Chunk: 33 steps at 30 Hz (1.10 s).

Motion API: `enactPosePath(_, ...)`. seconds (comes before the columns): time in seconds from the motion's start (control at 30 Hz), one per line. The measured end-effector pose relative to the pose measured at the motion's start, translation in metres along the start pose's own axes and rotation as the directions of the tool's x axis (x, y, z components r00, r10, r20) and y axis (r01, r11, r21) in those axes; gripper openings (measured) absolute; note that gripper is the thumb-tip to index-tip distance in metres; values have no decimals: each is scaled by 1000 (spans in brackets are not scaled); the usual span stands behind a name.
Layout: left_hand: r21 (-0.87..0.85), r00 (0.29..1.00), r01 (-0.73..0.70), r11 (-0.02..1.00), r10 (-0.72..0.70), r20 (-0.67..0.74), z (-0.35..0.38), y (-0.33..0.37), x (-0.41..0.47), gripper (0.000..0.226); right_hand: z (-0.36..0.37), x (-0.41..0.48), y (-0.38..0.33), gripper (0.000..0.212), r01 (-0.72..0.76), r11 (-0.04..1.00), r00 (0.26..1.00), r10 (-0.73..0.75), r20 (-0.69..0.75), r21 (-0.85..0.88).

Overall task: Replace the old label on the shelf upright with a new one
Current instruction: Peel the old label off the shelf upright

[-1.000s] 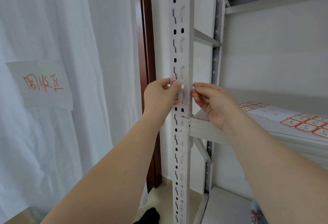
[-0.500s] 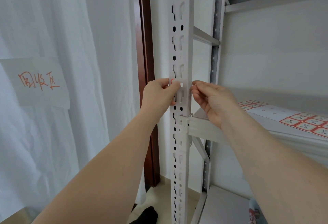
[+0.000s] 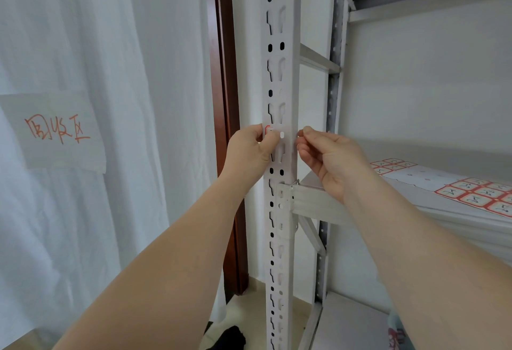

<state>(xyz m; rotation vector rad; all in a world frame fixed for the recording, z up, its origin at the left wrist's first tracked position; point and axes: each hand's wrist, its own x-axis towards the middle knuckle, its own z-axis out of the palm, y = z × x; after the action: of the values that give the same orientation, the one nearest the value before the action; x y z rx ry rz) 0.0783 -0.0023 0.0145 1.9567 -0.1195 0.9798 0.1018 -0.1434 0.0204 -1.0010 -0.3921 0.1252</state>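
Observation:
A white perforated shelf upright [image 3: 279, 78] runs top to bottom through the middle. A small red-bordered label [image 3: 269, 130] sits on its front face at hand height, mostly hidden by my thumb. My left hand [image 3: 250, 150] presses on the label from the left side of the upright. My right hand [image 3: 329, 158] is at the upright's right edge with thumb and forefinger pinched together; what they pinch I cannot make out.
A sheet of red-bordered labels [image 3: 482, 195] lies on the shelf board [image 3: 318, 205] at right. A white curtain carries a paper note with red writing [image 3: 55, 130] at left. A dark wooden door frame [image 3: 225, 100] stands behind the upright.
Both hands stay at the same spot on the upright. The view has shifted slightly, and the fingers have barely moved.

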Motion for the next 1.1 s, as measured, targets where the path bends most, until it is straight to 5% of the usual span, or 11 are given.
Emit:
enactPosePath(0.23,109,994,-61,992,71,-88,8,-3,0,36,-1,2,1,11,-19,1000,1000,19,0,-19)
enactPosePath(1.1,80,996,-73,994,76,-36,5,-2,-4,38,-3,3,0,10,-38,996,999,36,25,78)
